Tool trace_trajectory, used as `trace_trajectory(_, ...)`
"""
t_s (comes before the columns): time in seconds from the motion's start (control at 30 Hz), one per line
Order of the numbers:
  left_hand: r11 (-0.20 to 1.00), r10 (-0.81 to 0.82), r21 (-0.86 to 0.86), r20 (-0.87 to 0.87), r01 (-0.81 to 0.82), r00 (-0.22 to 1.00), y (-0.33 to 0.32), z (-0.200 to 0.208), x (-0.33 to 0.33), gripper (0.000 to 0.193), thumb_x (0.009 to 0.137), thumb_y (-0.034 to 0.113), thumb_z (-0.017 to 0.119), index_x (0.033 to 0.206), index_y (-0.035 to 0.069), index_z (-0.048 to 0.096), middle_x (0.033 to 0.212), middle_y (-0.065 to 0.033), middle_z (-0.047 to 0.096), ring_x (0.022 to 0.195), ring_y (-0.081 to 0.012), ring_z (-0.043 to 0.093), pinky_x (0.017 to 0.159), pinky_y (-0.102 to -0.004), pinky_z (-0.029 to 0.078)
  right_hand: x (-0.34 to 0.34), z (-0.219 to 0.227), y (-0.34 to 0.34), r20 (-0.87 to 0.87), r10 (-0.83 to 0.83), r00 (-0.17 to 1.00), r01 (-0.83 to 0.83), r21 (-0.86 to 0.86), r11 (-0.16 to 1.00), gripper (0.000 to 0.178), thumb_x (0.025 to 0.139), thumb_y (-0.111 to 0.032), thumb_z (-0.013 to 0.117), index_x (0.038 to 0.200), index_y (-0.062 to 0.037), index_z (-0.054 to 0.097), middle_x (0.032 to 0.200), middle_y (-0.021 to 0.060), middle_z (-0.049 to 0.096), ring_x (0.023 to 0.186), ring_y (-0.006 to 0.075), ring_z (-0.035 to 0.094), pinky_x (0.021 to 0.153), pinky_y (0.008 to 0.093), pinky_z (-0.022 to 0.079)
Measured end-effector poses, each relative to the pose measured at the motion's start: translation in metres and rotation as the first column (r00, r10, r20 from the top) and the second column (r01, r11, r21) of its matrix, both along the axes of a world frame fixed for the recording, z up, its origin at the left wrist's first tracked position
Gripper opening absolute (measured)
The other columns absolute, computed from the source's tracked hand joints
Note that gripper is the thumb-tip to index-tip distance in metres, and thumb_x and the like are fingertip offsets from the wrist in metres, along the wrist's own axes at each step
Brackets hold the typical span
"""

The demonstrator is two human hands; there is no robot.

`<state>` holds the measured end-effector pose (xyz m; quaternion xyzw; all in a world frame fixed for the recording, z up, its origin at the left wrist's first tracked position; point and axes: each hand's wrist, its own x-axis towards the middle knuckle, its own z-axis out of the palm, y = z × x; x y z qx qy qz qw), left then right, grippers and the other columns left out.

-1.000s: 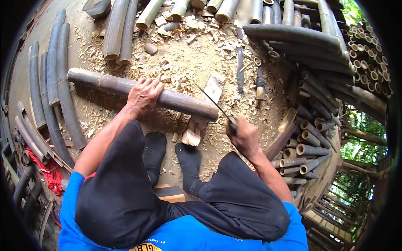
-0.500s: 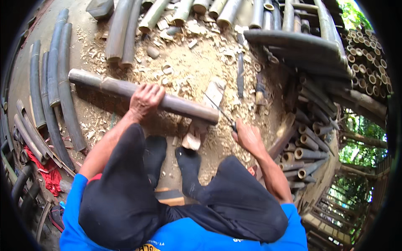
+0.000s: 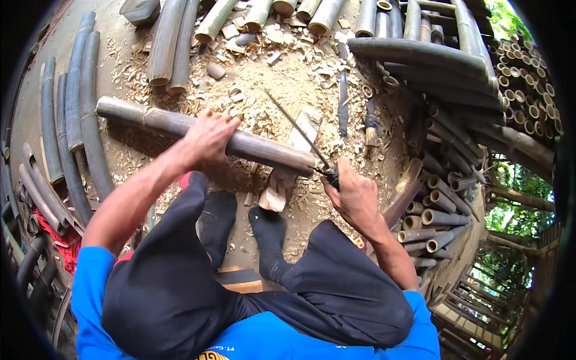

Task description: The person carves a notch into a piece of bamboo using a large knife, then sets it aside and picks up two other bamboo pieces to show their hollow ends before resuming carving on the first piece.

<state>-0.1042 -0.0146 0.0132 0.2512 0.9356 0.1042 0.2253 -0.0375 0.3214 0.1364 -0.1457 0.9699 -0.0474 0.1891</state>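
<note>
A brown bamboo pole (image 3: pixel 264 149) lies slantwise in front of me, its right end by a pale-cut wooden block (image 3: pixel 273 199) near my feet. My left hand (image 3: pixel 211 135) is closed over the middle of the pole from above. In my right hand (image 3: pixel 355 193) is the dark handle of a long thin-bladed tool (image 3: pixel 295 125); its blade slopes up and left over the pole's right end. Whether it is a knife or a saw I cannot make out. Behind the blade, a pale split wood piece (image 3: pixel 307 127) lies among the shavings.
Wood shavings (image 3: pixel 264 75) cover the ground ahead. A dark-handled blade (image 3: pixel 342 105) and a brush-like tool (image 3: pixel 371 126) lie to the right. Bamboo poles (image 3: pixel 75 90) lie at left; cut bamboo tubes (image 3: pixel 444 219) are piled at right beside a bamboo rack (image 3: pixel 420 57).
My right hand has moved up and left toward the pole's end, and the blade now points higher across the pole. My left forearm has swung outward while that hand stays on the pole.
</note>
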Motion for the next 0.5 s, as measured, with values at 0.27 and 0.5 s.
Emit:
trace_trajectory(0.27, 0.998, -0.056, 0.009, 0.081, 0.055, 0.995, -0.003, -0.017, -0.03, 0.059, 0.057, 0.032, 0.088, 0.105, 0.006, 0.066, 0.093, -0.0166, 0.073, 0.092, -0.0358, 0.073, 0.083, -0.0493, 0.055, -0.001, -0.051, 0.048, -0.047, 0.058, 0.997, -0.055, 0.053, 0.997, 0.042, 0.092, -0.018, 0.075, 0.116, 0.0019, 0.048, 0.079, 0.0216, 0.069, 0.068, 0.0369, 0.072, 0.056, 0.0468, 0.053)
trace_trajectory(0.5, 0.996, -0.007, 0.083, 0.003, 0.007, 1.0, -0.007, -0.014, -0.008, 0.042, 0.06, 0.017, 0.078, 0.099, 0.007, 0.068, 0.09, -0.0155, 0.074, 0.093, -0.0343, 0.074, 0.092, -0.0478, 0.051, 0.006, -0.01, 0.007, -0.509, 0.136, 0.85, -0.37, -0.394, 0.841, 0.03, 0.094, -0.021, 0.076, 0.105, 0.0013, 0.059, 0.074, 0.0129, 0.065, 0.056, 0.0273, 0.067, 0.052, 0.0386, 0.054)
